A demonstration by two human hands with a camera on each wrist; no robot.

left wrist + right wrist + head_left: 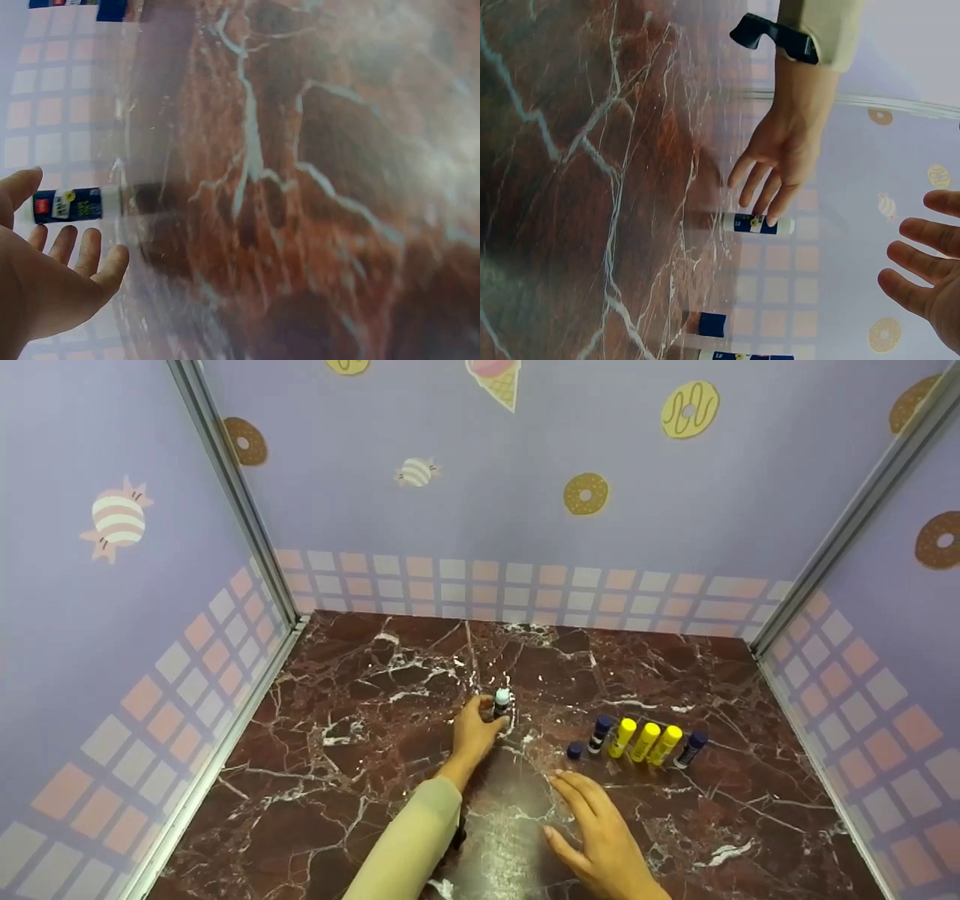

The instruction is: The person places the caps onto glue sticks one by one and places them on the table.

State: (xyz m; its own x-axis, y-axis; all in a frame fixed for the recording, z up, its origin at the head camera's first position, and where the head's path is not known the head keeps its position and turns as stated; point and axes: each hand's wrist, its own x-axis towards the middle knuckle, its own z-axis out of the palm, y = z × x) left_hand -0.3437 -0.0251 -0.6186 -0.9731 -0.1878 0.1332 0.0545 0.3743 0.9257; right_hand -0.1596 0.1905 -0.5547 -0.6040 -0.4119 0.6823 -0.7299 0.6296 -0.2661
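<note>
An uncapped glue stick point(502, 703) with a dark blue label stands upright on the marble-patterned table. My left hand point(478, 730) is around it, thumb on one side and fingers on the other. In the left wrist view the fingers look loose beside the glue stick point(69, 205), and in the right wrist view a fingertip overlaps it. My right hand point(600, 832) hovers nearer the front, fingers extended and holding nothing. Ahead of it a loose dark blue cap point(574, 750) sits on the table, left of a row of capped glue sticks.
The row has a blue glue stick point(600, 733) at its left end, yellow glue sticks point(645, 742) in the middle and another blue glue stick point(691, 749) at the right. Patterned panels point(480, 510) enclose the table point(360, 780) at the back and both sides.
</note>
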